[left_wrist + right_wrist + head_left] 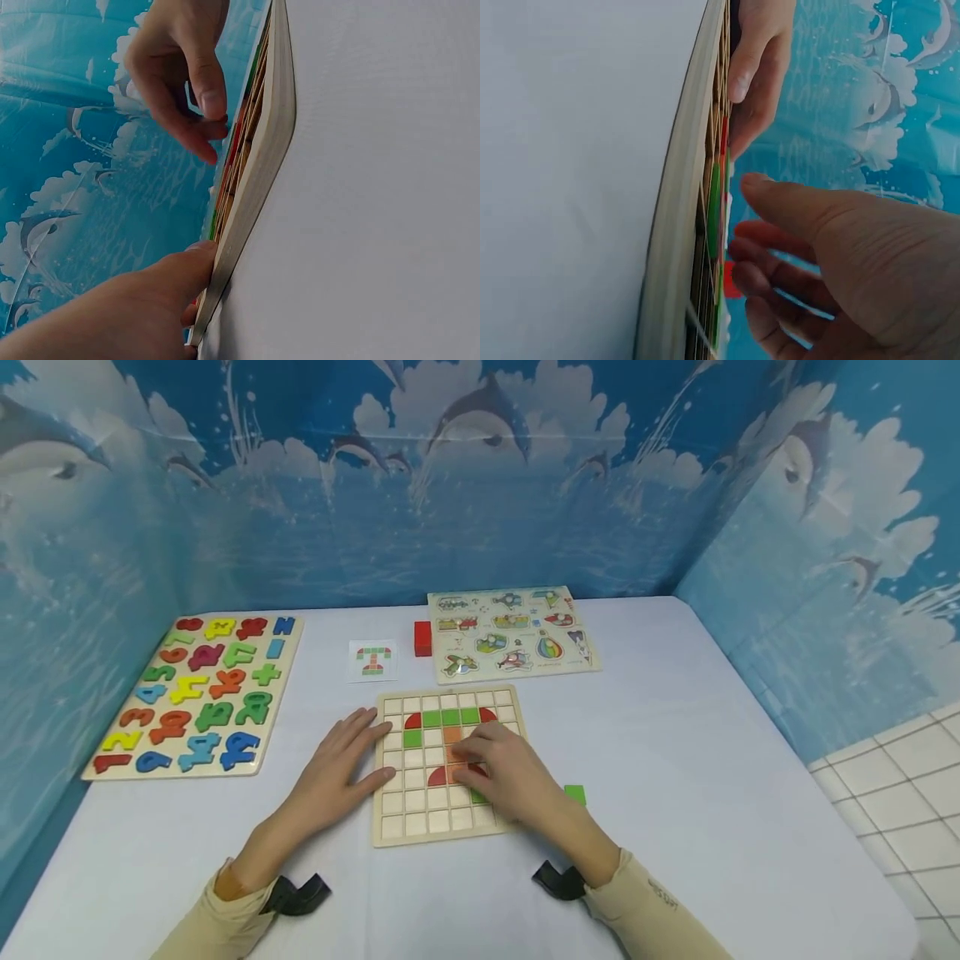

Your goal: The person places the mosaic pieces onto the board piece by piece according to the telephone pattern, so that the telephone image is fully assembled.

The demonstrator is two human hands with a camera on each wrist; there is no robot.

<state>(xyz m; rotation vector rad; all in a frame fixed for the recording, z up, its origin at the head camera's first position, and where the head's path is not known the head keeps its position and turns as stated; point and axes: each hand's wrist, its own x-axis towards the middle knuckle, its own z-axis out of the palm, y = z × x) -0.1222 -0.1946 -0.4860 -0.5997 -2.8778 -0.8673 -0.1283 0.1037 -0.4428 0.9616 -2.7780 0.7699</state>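
A square wooden grid board [390, 837] lies on the white table. Along an upper row, several green tiles [441, 718] run between two red rounded tiles [413, 721]. A single green tile [412, 738] sits below the left red one. Orange tiles [452, 735] form a column down the middle, with a lower red rounded tile [437, 777] beside its foot. My left hand [330, 772] rests its extended fingers and thumb on the board's left edge. Over the board's right half, my right hand [517, 772] hovers with loosely bent fingers and nothing visible between them, partly covering lower tiles.
Right of the board, a loose green tile [574, 794] lies partly behind my right wrist. Behind the board are a pattern card [372, 661], a red block [423, 639] and a vehicle puzzle [491, 675]. A number puzzle [247, 758] lies at the left.
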